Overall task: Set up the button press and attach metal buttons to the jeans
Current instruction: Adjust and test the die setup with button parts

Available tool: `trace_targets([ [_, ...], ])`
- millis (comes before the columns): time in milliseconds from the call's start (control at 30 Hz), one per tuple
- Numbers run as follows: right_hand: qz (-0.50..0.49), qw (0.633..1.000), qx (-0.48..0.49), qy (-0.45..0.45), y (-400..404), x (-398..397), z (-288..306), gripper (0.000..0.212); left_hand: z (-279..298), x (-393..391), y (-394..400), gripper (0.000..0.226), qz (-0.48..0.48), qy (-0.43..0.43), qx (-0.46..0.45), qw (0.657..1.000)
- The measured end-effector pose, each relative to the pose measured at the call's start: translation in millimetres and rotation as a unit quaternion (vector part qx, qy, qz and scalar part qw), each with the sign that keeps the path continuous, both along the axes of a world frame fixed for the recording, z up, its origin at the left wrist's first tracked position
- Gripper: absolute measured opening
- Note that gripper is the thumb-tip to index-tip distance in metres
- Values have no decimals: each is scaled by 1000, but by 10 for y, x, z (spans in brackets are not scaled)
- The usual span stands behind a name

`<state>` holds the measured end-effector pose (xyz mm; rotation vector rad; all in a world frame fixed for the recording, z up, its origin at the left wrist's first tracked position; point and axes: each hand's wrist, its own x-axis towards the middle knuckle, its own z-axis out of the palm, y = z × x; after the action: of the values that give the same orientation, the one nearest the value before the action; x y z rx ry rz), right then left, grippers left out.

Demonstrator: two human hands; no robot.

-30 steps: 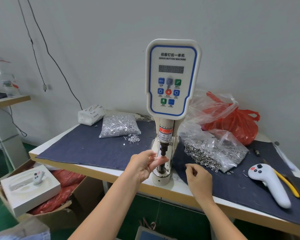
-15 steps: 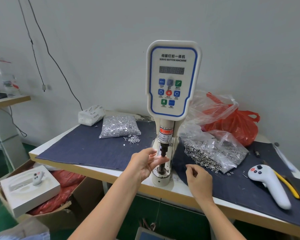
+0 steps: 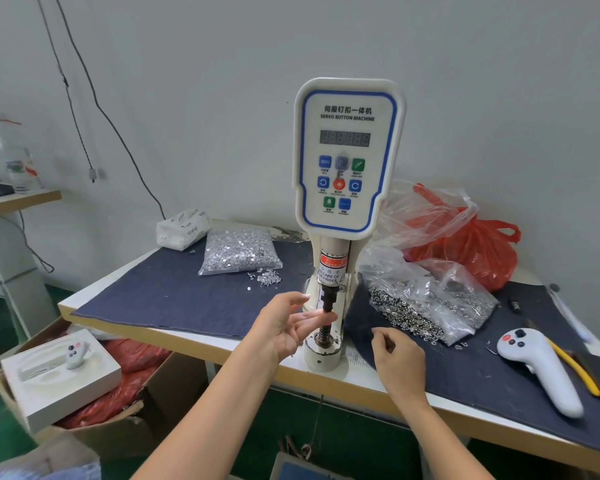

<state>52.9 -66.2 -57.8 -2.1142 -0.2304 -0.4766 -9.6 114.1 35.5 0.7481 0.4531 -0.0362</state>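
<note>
One servo button machine [image 3: 347, 157], just beyond the left grip [image 3: 288, 327]. Two grips in all, the right grip [image 3: 397, 356] to the machine's right. Two clear bags of metal button parts: one bag of silver pieces [image 3: 238, 252] far left of the grips, one bag of ring pieces [image 3: 426, 303] beyond the right grip. One red plastic bag [image 3: 471, 251] behind that. Two white handheld controllers: one [image 3: 541, 368] right of the right grip on the bench [image 3: 187, 336], one [image 3: 75, 353] in a white box [image 3: 63, 393] left of and below the left grip. One tissue pack [image 3: 182, 228].

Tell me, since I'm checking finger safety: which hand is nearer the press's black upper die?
Left. The left hand has fingers right under the upper die; the right hand sits lower, off to its right.
</note>
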Motion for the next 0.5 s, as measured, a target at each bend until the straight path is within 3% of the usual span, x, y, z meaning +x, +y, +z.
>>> trace_targets([
  [500,-1,1000,-14,3,9,-6,6,17,49,-111,-58,67,30,14,-101,994],
])
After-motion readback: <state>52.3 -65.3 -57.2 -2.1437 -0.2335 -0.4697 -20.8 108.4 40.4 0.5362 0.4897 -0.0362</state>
